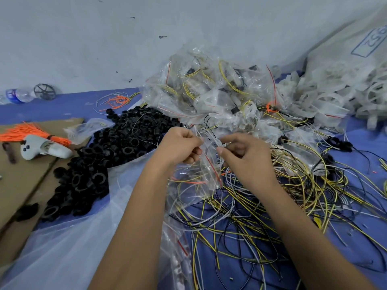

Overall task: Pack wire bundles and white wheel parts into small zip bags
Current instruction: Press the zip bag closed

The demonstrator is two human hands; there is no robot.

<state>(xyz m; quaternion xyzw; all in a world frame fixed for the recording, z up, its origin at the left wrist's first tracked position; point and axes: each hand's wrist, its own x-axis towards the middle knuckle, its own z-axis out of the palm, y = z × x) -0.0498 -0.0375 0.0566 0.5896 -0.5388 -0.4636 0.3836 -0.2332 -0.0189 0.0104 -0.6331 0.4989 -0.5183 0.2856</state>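
Loose wires [240,206] nearest. Left hand [180,145], right hand [245,153] pinch zip bag [209,162] mouth. Bag light, limp, slippery; best held at both lips.

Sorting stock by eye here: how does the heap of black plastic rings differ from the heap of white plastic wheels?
The black plastic rings lie loose on the left, beside the brown cardboard; the white plastic wheels pile at the far right, against a large pale sack. The rings look small and plain; the wheels look larger, with spokes. Both are unbagged heaps on the blue surface.
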